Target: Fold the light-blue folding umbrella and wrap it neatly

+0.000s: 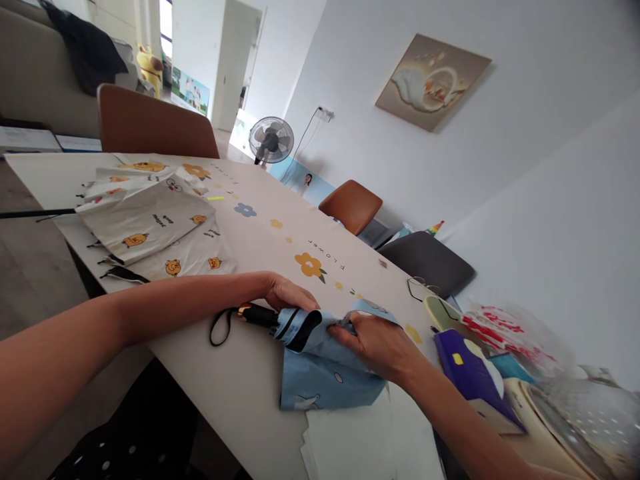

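A folded light-blue umbrella lies across the near edge of the table, its black handle and wrist loop pointing left. My left hand is closed round the bundle just past the handle, its fingers partly hidden behind the cloth. Gathered blue fabric is gripped by my right hand, thumb towards the handle. A loose flap of the canopy hangs down below both hands. Farther left, a half-collapsed cream umbrella with yellow duck prints rests on the table, its dark shaft sticking out past the left edge.
White sheets lie under the blue canopy. A purple box, a plastic bag and a cream round-lidded container crowd the right side. Glasses sit near the far edge. Chairs and a fan stand beyond the floral-print table.
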Demonstrator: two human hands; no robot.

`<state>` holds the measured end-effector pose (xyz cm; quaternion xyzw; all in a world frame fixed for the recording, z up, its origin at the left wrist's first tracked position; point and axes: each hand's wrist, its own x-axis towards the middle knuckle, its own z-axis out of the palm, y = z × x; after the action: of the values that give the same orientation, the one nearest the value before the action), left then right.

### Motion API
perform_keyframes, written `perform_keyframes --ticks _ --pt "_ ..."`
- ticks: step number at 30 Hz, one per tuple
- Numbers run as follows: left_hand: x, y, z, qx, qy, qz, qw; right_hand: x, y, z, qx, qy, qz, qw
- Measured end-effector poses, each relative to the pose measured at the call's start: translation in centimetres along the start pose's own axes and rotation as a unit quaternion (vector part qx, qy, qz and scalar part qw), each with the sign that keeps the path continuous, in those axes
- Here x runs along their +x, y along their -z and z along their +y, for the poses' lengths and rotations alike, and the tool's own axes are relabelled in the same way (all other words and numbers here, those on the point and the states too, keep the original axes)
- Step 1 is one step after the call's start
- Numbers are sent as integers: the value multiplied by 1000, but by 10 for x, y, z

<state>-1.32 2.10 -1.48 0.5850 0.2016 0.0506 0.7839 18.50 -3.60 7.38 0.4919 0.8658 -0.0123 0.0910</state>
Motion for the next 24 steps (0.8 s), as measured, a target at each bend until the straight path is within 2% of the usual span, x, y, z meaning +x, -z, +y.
perform_keyframes --ticks 4,9,13,15,17,20,22,24 --pt "-3 3 4 -9 -18 27 999 -6 -6 9 -49 -17 51 997" --pt "-2 6 3 76 -55 45 995 -10 -17 10 -89 -16 99 991" --pt "-10 6 13 156 -40 78 984 -11 -24 8 -92 -1 142 986" --pt "-19 2 24 225 -14 98 969 -12 -29 9 -88 -1 164 982" --pt "-27 -5 33 315 18 113 942 -13 -35 12 -83 -8 184 979" --pt "-26 -22 37 442 45 138 885 -15 -45 16 -72 -23 206 976" --pt "-17 -34 31 511 54 199 834 -17 -50 17 -65 -38 212 974" --pt "-5 -42 21 556 33 257 790 -20 -55 17 -58 -58 203 976"
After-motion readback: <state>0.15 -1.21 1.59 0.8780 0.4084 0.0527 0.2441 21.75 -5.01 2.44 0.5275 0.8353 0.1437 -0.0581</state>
